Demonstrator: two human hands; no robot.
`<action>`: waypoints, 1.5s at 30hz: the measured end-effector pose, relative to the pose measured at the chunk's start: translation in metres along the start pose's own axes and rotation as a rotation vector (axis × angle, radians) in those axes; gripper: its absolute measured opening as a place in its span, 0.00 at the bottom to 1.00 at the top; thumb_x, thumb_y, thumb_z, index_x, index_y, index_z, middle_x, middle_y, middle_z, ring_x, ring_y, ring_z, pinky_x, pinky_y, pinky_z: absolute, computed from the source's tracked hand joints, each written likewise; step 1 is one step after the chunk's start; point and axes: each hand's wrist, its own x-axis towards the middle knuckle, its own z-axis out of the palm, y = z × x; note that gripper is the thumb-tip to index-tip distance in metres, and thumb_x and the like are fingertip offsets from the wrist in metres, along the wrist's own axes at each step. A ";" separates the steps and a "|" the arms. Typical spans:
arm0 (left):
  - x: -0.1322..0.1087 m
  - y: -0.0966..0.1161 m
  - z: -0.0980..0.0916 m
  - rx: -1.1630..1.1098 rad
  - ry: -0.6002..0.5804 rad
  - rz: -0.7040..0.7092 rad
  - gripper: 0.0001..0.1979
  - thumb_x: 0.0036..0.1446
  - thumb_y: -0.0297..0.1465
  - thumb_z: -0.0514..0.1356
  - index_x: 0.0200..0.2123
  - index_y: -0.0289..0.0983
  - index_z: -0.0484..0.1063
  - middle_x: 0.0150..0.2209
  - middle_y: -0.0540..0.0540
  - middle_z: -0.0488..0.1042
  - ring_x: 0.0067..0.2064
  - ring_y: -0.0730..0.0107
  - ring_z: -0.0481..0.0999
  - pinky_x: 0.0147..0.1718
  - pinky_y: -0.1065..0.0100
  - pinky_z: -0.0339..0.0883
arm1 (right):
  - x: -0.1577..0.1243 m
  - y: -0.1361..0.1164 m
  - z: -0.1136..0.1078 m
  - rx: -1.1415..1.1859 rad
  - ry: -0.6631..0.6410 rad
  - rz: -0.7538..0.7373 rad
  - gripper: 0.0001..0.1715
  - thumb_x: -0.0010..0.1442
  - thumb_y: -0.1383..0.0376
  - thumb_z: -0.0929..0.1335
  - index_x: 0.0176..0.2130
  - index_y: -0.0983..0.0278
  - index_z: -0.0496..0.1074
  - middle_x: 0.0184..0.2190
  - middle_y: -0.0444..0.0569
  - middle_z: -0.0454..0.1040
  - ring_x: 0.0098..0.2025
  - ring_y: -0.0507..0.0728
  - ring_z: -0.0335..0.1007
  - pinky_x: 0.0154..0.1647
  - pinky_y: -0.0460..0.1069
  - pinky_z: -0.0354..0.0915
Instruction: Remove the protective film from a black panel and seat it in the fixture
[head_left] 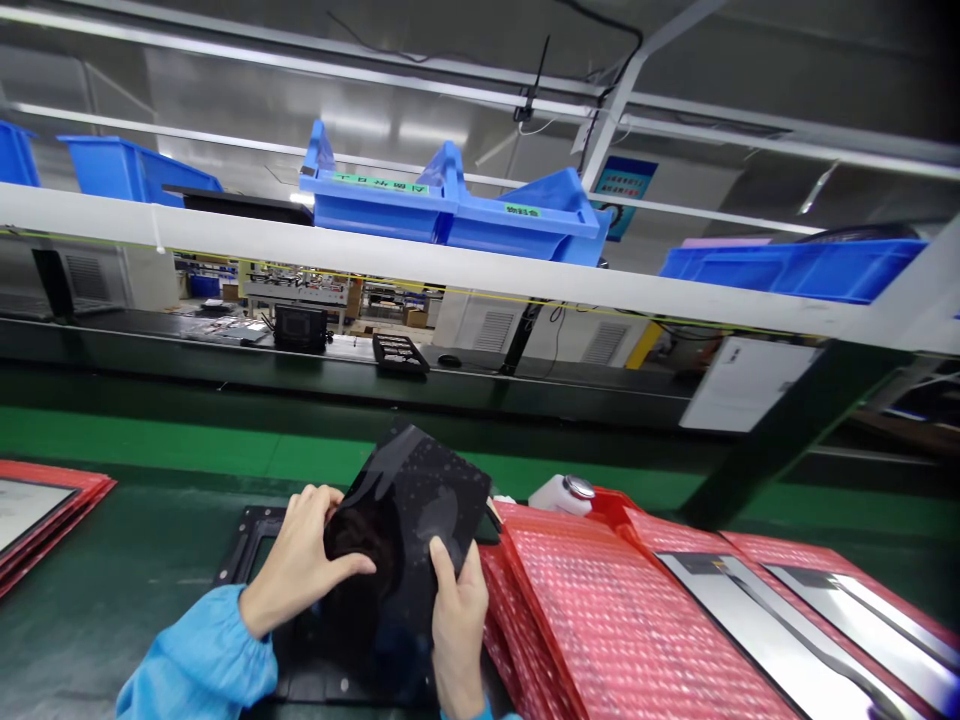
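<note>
Both hands hold a black, glossy screen panel (420,500), tilted up over the bench. My left hand (304,555) grips its left edge, thumb across the front and fingers behind. On the lower right edge, my right hand (459,615) has its thumb on the glossy face, with the other fingers partly hidden. Beneath the panel lies a black frame (247,540) with small round dots along its border; the panel and my left arm cover much of it.
Red bubble-wrap sheets (577,590) are piled at the right, bearing silver-backed panels (750,620) with dark strips. A white bottle (562,494) with a metal top stands behind them. More red wrap (94,488) lies at far left. Blue bins (382,205) sit on the overhead shelf (255,240).
</note>
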 end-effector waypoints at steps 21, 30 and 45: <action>0.002 -0.002 -0.008 -0.072 0.021 0.046 0.17 0.60 0.45 0.57 0.46 0.41 0.65 0.41 0.46 0.70 0.44 0.59 0.67 0.46 0.58 0.60 | -0.001 -0.004 0.002 0.008 -0.038 0.026 0.36 0.59 0.52 0.69 0.61 0.65 0.64 0.56 0.54 0.69 0.53 0.62 0.68 0.57 0.55 0.62; -0.001 0.005 -0.001 -0.074 0.063 0.053 0.14 0.61 0.45 0.56 0.34 0.40 0.63 0.33 0.49 0.65 0.36 0.65 0.64 0.37 0.65 0.59 | -0.005 0.002 0.002 0.016 -0.080 0.027 0.39 0.59 0.52 0.70 0.64 0.62 0.60 0.59 0.53 0.67 0.56 0.63 0.66 0.59 0.57 0.60; 0.008 -0.004 -0.008 -0.177 0.028 -0.006 0.16 0.61 0.44 0.56 0.45 0.40 0.64 0.37 0.49 0.70 0.39 0.66 0.70 0.39 0.66 0.63 | -0.004 0.000 0.003 0.004 -0.093 0.028 0.36 0.58 0.52 0.70 0.61 0.64 0.65 0.54 0.54 0.71 0.51 0.62 0.70 0.56 0.55 0.63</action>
